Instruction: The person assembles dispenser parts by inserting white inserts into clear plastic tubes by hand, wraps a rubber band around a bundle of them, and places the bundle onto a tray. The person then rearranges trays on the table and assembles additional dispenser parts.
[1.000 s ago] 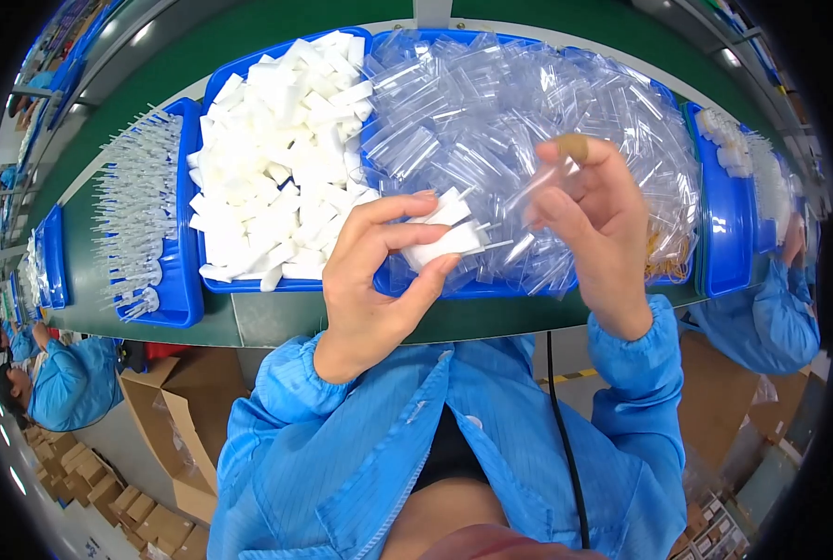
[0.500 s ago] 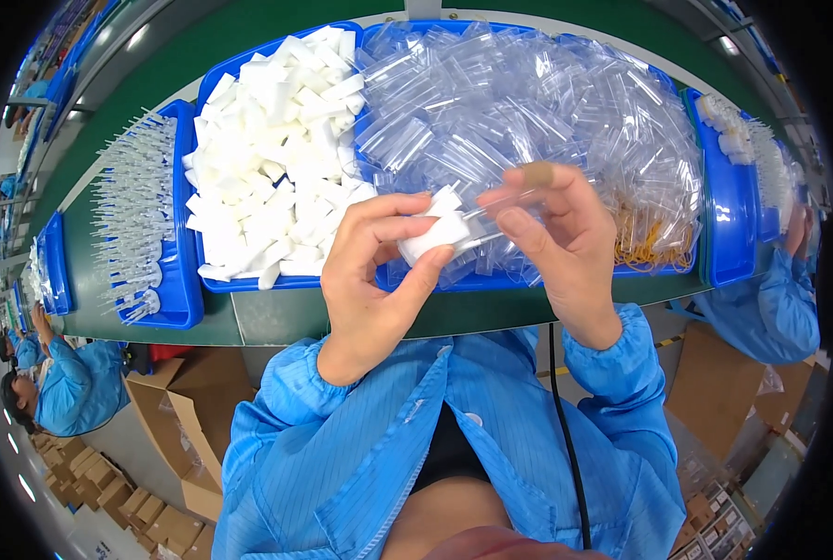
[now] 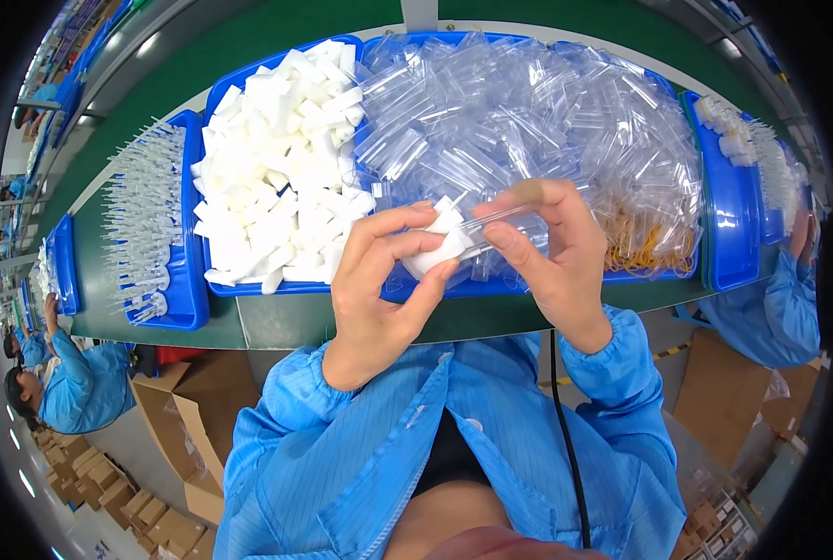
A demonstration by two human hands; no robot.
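Note:
My left hand (image 3: 379, 289) pinches a white block-like piece (image 3: 442, 250) between thumb and fingers, in front of my chest. Between the thumb and fingers of my right hand (image 3: 566, 266) is a clear plastic sleeve (image 3: 517, 224), whose left end meets the white piece. How far one overlaps the other I cannot tell. Just behind my left hand, a blue bin holds a heap of similar white pieces (image 3: 281, 177). Behind my right hand, clear plastic sleeves (image 3: 491, 121) lie piled in a wide blue bin.
Yellow rubber bands (image 3: 654, 247) lie at the sleeve pile's near right. Blue trays of thin white stemmed parts (image 3: 146, 224) stand left, and another blue tray (image 3: 738, 224) right. A black cable (image 3: 566, 439) hangs beside me. Cardboard boxes (image 3: 202, 411) and co-workers (image 3: 85, 383) flank the bench.
The clear sleeve and my right fingers have shifted slightly left, closer to the white piece. My left hand keeps its pinch. The view has tilted a little.

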